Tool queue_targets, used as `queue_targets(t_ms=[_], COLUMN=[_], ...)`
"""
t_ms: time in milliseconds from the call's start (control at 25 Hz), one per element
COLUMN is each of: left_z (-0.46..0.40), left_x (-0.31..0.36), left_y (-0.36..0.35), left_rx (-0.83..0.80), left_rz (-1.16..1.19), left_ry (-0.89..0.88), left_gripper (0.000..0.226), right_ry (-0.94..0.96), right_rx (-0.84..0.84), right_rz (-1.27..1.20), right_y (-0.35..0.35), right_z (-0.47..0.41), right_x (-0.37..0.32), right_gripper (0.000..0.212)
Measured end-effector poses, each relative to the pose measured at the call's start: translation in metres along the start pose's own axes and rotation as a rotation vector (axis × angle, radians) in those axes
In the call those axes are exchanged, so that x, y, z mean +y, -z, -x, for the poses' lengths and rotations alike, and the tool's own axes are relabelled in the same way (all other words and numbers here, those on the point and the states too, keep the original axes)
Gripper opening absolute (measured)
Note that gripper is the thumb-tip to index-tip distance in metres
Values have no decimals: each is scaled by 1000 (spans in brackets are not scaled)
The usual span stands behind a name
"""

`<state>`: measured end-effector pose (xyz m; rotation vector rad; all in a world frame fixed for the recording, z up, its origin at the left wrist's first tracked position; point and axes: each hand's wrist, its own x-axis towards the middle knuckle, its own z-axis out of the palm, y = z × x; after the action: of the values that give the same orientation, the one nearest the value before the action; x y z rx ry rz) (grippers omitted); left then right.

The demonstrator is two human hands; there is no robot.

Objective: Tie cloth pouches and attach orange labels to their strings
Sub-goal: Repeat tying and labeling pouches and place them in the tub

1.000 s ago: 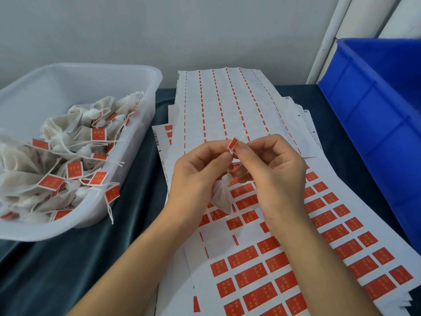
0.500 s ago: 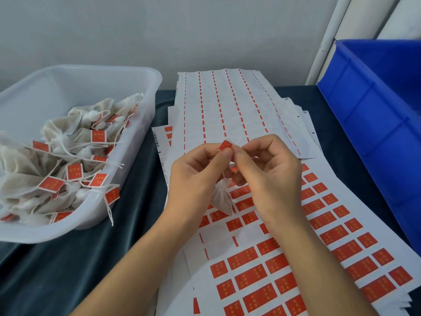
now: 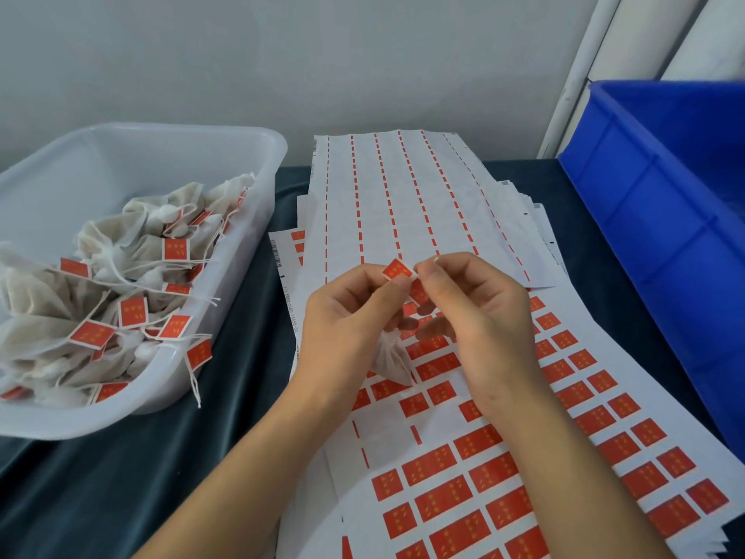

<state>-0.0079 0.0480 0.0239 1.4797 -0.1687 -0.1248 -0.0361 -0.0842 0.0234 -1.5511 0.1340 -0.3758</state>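
Both hands meet above the label sheets, fingertips together. Left hand curled, thumb and forefinger pinching an orange label at its lower edge. Right hand curled too, thumb and forefinger pinching at the label's right edge; string there too thin to make out. A white pouch hangs below, between the palms, just over the sheets. Finished pouches with labels fill the white tub at left. Blue bin at right, apart from the hands.
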Motion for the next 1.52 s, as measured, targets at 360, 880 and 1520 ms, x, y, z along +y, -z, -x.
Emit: queue_targets(t_ms=[360, 880, 1520], left_z=[2, 1, 4], left_x=[5, 5, -1], left_y=[-3, -2, -3], left_rx=[24, 37, 101], left_rz=[-48, -81, -107], left_ry=[-14, 9, 5], left_gripper=[18, 24, 17], right_ry=[0, 17, -30], right_rx=[-27, -27, 49], right_rz=[18, 178, 213], right_y=[4, 5, 3], right_z=[-1, -2, -2], right_x=[0, 0, 7], right_gripper=[19, 27, 12])
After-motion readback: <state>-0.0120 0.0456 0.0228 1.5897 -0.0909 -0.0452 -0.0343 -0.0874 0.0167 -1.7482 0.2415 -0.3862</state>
